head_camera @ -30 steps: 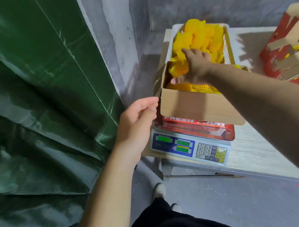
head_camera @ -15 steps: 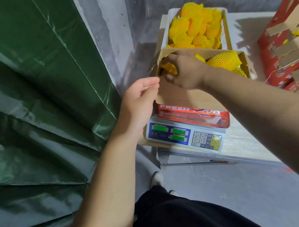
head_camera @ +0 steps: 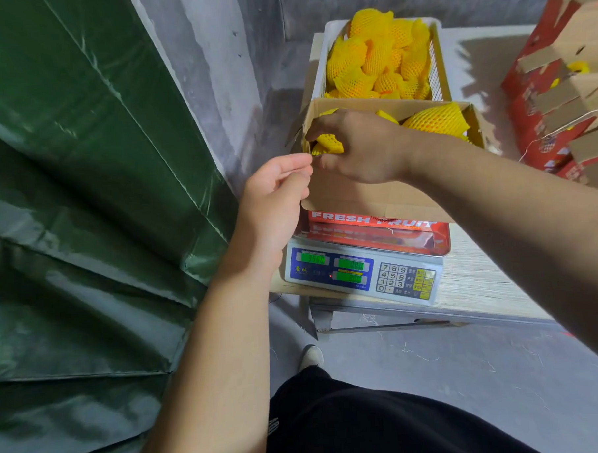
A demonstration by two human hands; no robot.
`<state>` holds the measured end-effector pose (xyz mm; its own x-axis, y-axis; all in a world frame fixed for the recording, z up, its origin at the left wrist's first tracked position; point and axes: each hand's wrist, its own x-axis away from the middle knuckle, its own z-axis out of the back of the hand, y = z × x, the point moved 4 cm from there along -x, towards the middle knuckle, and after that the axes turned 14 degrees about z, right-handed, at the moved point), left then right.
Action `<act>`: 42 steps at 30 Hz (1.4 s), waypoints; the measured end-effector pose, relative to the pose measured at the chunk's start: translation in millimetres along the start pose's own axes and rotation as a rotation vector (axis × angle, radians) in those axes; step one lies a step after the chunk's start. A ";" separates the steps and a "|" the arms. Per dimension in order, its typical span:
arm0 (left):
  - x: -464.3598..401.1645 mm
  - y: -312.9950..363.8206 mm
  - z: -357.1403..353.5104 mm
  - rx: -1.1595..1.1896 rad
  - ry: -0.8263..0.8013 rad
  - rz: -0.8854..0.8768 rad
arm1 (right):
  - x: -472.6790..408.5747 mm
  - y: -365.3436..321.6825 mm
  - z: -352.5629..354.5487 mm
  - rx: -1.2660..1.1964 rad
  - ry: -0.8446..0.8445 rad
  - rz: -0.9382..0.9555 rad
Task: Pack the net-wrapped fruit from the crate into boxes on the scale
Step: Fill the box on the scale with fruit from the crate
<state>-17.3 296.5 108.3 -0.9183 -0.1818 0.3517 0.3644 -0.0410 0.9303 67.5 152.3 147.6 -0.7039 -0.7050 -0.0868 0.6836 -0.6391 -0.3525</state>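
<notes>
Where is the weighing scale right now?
The scale sits at the table's near edge, centre of the head view, directly under the cardboard box.

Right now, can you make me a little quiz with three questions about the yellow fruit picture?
1. True or false: the cardboard box sits on the scale.
2. Which hand holds a net-wrapped fruit at the box's left end? A) left hand B) right hand
3. Fill in: behind the box, more wrapped fruit is piled in a white ____.

Key
1. True.
2. B; the left hand is beside the box corner, fingers loosely curled, holding nothing.
3. Crate.
</notes>
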 end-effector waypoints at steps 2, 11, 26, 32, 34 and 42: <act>-0.2 -0.4 -0.6 0.000 -0.005 0.002 | 1.1 1.6 -0.1 -0.007 -0.005 -0.005; -5.3 -0.2 -4.1 0.004 -0.023 0.004 | 9.2 12.4 -8.7 -0.092 0.080 -0.030; -100.7 47.5 -37.2 -0.048 -0.163 -0.045 | -13.5 70.2 -0.6 -0.252 0.368 -0.165; -140.6 78.1 -59.1 -0.125 -0.236 -0.137 | -19.5 98.2 16.1 -0.317 0.464 -0.211; -151.4 83.0 -67.4 -0.163 -0.249 -0.137 | -18.7 112.5 22.5 -0.314 0.479 -0.231; -223.2 104.9 -115.6 -0.413 -0.248 -0.232 | -18.5 261.2 50.8 -0.060 0.155 -0.432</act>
<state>243.8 219.3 115.4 -0.9727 0.1131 0.2025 0.1326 -0.4450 0.8857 268.9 -17.2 104.5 -0.9455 -0.3207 -0.0563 0.3119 -0.8423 -0.4395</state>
